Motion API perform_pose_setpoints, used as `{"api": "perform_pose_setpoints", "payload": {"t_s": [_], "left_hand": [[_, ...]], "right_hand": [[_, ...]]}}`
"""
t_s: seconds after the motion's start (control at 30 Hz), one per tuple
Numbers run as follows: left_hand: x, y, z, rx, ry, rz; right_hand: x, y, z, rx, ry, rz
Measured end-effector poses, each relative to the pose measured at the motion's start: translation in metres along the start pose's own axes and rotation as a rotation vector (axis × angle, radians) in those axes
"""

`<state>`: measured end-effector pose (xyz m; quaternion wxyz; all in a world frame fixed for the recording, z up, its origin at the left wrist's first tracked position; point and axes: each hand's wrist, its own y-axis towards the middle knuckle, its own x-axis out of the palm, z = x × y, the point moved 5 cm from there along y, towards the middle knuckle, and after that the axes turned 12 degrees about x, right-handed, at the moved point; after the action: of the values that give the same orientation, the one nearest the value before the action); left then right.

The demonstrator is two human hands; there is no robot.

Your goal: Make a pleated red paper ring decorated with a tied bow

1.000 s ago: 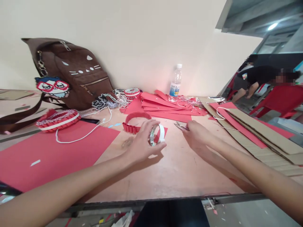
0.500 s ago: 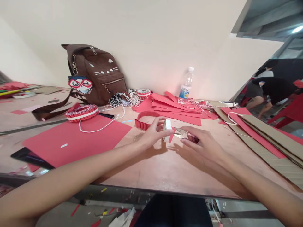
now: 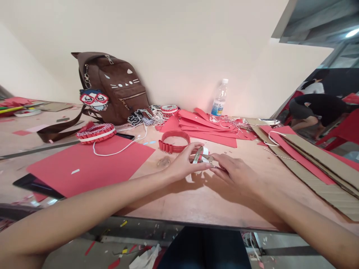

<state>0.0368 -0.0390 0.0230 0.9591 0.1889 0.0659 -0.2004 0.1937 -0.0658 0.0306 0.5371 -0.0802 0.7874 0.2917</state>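
My left hand holds a narrow roll of white tape upright between thumb and fingers. My right hand grips small metal scissors, their blades at the roll's edge and partly hidden by my fingers. A small red paper scrap seems to sit by the roll. Just behind my left hand lies a red pleated paper band, curved into a ring. Both hands hover over the bare wooden tabletop.
A red paper sheet and a finished red ring lie to the left, by a brown backpack. Stacked red strips and a water bottle stand behind; cardboard strips lie right. A person bends beyond.
My hands have drawn closer together. The scissors have moved left to the tape roll, and the roll has tilted. The view has turned slightly since the oldest frame.
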Motion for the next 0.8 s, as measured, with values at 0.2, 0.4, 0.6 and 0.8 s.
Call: {"api": "perform_pose_setpoints", "payload": {"t_s": [0.2,0.4,0.6,0.8], "left_hand": [[-0.001,0.001,-0.001,0.011,0.014,0.001],[0.0,-0.002,-0.002,0.002,0.009,-0.027],[-0.005,-0.002,-0.008,-0.036,0.016,0.095],[-0.009,-0.002,-0.012,-0.04,0.146,0.047]], "right_hand": [[-0.003,-0.003,-0.006,-0.11,-0.149,0.154],[-0.003,-0.006,-0.009,-0.223,-0.255,0.208],[-0.017,0.008,0.018,0.283,0.086,0.222],[-0.013,0.018,0.065,0.587,0.132,0.16]]}}
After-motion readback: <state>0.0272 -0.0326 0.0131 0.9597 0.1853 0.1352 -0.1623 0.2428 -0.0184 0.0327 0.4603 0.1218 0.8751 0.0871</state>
